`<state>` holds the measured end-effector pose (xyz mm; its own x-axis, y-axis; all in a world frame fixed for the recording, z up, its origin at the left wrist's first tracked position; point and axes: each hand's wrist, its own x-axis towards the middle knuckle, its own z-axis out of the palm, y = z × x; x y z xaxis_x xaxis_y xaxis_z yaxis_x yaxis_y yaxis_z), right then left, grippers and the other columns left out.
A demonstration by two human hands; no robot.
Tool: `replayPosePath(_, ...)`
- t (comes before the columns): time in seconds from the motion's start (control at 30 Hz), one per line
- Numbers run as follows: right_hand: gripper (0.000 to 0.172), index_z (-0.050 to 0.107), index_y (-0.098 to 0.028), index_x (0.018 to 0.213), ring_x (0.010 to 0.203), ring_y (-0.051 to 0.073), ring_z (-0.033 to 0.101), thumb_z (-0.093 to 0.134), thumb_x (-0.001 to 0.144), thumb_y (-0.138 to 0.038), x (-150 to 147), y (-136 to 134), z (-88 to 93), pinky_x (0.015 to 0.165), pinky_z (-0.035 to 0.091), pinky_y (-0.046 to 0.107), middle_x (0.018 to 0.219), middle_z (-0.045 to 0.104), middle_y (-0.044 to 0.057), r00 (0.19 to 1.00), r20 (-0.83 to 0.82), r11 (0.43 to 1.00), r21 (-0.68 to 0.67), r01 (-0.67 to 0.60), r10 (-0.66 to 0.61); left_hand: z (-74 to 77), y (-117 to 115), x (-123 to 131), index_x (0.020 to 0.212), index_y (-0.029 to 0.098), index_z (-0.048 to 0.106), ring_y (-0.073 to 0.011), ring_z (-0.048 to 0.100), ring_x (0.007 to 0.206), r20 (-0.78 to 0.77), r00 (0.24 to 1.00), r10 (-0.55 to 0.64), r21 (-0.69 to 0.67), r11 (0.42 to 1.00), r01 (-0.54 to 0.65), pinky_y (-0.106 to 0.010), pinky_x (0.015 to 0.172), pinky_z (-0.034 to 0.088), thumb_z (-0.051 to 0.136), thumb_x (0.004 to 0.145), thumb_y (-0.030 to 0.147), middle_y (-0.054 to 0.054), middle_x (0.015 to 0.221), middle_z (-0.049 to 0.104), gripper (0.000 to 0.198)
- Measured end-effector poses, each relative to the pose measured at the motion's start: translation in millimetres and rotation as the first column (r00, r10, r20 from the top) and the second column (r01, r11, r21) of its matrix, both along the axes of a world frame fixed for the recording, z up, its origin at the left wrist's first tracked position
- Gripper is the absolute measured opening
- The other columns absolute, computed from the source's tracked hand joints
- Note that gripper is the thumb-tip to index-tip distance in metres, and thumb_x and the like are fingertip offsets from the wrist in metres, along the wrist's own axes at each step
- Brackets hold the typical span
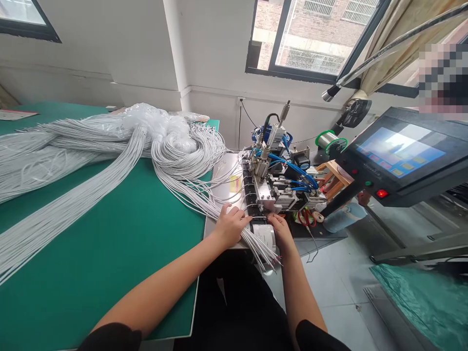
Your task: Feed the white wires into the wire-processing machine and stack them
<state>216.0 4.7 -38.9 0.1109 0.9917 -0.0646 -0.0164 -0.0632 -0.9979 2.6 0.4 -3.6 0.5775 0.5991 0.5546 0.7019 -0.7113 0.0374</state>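
- So, a thick fan of pale cables (91, 197) is running across the green tabletop (153, 273), its far end bunching up in clear plastic wrap (146, 119) near the far edge.
- Next to that, a looped bundle (188, 156) is sitting by the tabletop's far right corner, with its strands spilling over the right edge onto a metal plate (219, 190).
- The left hand (231, 226) is resting over those strands at the plate's near edge, fingers curling, thumb pointing right; can't tell how firmly they're gripping. The loose ends (266, 253) are hanging out past it.
- One single cable (259, 218) is lying between the two hands, at the near end of the machine's black strip (250, 195).
- The machine (268, 180) with blue tubes is standing just beyond.
- The right hand (278, 225) is pinching that cable's right end, thumb and fingertips pressing together.
- Farther right, red-handled scissors (306, 218) are lying near the machine, and a screen (402, 148) is glowing.
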Motion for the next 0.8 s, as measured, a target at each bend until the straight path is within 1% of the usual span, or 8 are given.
replayPosePath(0.1,0.038,0.053,-0.019,0.066,0.052,0.012,0.04,0.064,0.069,-0.055,7,-10,5.1,0.05,0.033,0.024,0.056,0.045,-0.003,0.995,0.1,1.0,0.019,0.022,-0.024,0.9,-1,-1,0.103,0.022,0.065,-0.0222,0.055,0.089,0.014,1.0,0.001,0.004,1.0,-0.001,-0.046,0.096,0.027,0.054,0.068,0.005,-0.005,0.092,0.066,0.04)
replayPosePath(0.23,0.036,0.061,-0.017,0.072,0.06,0.015,0.047,0.061,0.078,-0.053,29,-35,26.1,0.055,0.037,0.025,0.065,0.055,0.001,0.921,0.389,0.995,0.096,-0.014,-0.024,1.1,-2,-3,0.103,0.021,0.064,-0.0233,0.056,0.093,0.006,1.0,-0.006,-0.018,1.0,0.006,-0.046,0.096,0.028,0.053,0.068,0.004,-0.006,0.097,0.066,0.041)
replayPosePath(0.37,0.032,0.064,-0.018,0.07,0.056,0.013,0.044,0.059,0.083,-0.048,47,-69,56.7,0.051,0.034,0.025,0.062,0.055,0.001,0.827,0.539,0.98,0.021,-0.199,0.157,2.3,-3,-2,0.102,0.021,0.063,-0.0233,0.056,0.093,0.005,1.0,-0.005,-0.021,1.0,0.006,-0.045,0.094,0.029,0.053,0.068,0.004,-0.006,0.097,0.066,0.04)
replayPosePath(0.47,0.028,0.067,-0.019,0.071,0.056,0.013,0.044,0.061,0.082,-0.044,48,-86,71.0,0.05,0.034,0.025,0.064,0.057,0.001,0.75,0.6,0.946,-0.033,-0.324,0.278,4.1,-3,-2,0.102,0.02,0.063,-0.023,0.056,0.092,0.001,1.0,-0.007,-0.008,1.0,0.007,-0.044,0.093,0.031,0.053,0.068,0.005,-0.006,0.096,0.066,0.038)
replayPosePath(0.57,0.025,0.071,-0.02,0.075,0.056,0.014,0.049,0.064,0.081,-0.043,42,-93,73.0,0.05,0.035,0.024,0.065,0.062,0.001,0.673,0.617,0.892,-0.112,-0.439,0.408,4.8,-3,-1,0.102,0.019,0.063,-0.023,0.057,0.092,-0.006,1.0,-0.008,-0.006,1.0,0.007,-0.043,0.092,0.032,0.054,0.069,0.005,-0.006,0.096,0.066,0.037)
replayPosePath(0.63,0.022,0.072,-0.021,0.075,0.058,0.015,0.052,0.065,0.08,-0.041,37,-93,70.6,0.051,0.037,0.024,0.065,0.064,0.002,0.653,0.616,0.87,-0.113,-0.48,0.44,4.2,-3,-1,0.103,0.019,0.063,-0.0232,0.057,0.093,-0.002,1.0,-0.002,-0.015,1.0,0.002,-0.043,0.091,0.032,0.054,0.071,0.006,-0.006,0.097,0.066,0.036)
replayPosePath(0.7,0.021,0.072,-0.021,0.074,0.059,0.016,0.054,0.064,0.081,-0.039,35,-92,68.8,0.052,0.038,0.025,0.066,0.065,0.002,0.653,0.623,0.871,-0.095,-0.482,0.43,3.2,-2,-1,0.103,0.019,0.064,-0.024,0.057,0.097,0.012,1.0,0.01,-0.009,1.0,-0.01,-0.044,0.092,0.032,0.055,0.072,0.008,-0.007,0.103,0.066,0.034)
replayPosePath(0.8,0.023,0.072,-0.021,0.073,0.062,0.017,0.055,0.062,0.083,-0.039,39,-90,70.0,0.054,0.039,0.026,0.069,0.066,0.003,0.671,0.642,0.897,-0.059,-0.437,0.37,2.5,-2,-1,0.103,0.02,0.063,-0.0236,0.057,0.101,0.024,1.0,-0.005,0.039,0.999,0.004,-0.047,0.098,0.028,0.054,0.074,0.006,-0.007,0.109,0.066,0.034)
